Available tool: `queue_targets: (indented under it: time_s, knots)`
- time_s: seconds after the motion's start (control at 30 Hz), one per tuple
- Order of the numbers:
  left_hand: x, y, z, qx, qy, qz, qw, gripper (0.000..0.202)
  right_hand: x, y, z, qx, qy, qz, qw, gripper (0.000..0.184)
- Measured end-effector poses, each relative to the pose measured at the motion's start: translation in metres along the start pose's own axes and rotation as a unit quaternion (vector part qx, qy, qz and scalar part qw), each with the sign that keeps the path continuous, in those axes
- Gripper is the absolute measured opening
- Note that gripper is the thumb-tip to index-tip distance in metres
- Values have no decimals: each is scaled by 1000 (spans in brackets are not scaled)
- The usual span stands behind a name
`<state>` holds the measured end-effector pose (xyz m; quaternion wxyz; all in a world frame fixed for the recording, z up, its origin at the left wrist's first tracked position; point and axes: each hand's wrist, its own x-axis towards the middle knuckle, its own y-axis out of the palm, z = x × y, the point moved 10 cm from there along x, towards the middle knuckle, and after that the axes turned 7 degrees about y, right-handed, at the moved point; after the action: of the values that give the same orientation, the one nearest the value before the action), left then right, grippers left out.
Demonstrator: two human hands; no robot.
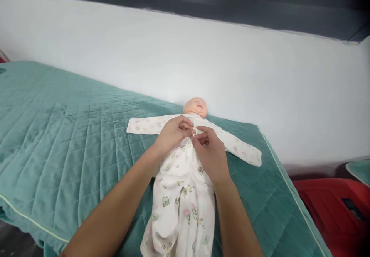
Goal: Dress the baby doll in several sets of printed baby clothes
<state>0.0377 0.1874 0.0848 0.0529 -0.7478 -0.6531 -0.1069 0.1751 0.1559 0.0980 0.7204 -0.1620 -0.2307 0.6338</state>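
A baby doll (pixel 195 106) lies on its back, dressed in a white printed baby shirt (pixel 173 165) and matching baby trousers (pixel 166 207). The shirt's sleeves stretch out flat to both sides. Over the doll's chest, my left hand (pixel 175 131) pinches the shirt's front edge between thumb and fingers. Close against it, my right hand (pixel 210 149) pinches the same front opening from the other side. Something small and pale, perhaps a button, shows between the fingertips. A buttoned-looking front seam runs down below my hands. The trouser legs reach past the lower edge of the view.
Underneath is a green quilted bedspread (pixel 86 133) with pale piping at its edges. A white wall (pixel 130 52) rises behind the doll's head, with a dark ledge (pixel 185 2) above. To the right, beyond the bed's edge, is a red suitcase-like object (pixel 326 207).
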Motion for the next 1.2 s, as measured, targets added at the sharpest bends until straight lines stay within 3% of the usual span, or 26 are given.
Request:
queue_targets:
  time_s: [0.33,0.5,0.6,0.73,0.97,1.2]
  knots:
    - [-3,-2,-9,90,36,13,995,17,0,-1,2,-24,-23,-8,999,36]
    - [-9,6,-19,123,49,103,986,15,-8,-1,19,-118,-59,52,990,38]
    - [-13,9,-24,143,48,156,976,18,-17,-4,25,-222,-38,66,972,21]
    - [-18,10,-24,172,36,216,960,24,-27,-5,26,-287,-1,90,954,29]
    - [-23,12,-23,206,46,264,941,19,-23,-2,20,-256,-19,166,952,32]
    - [-24,12,-23,211,35,251,944,8,-21,-8,11,-214,-6,180,960,29]
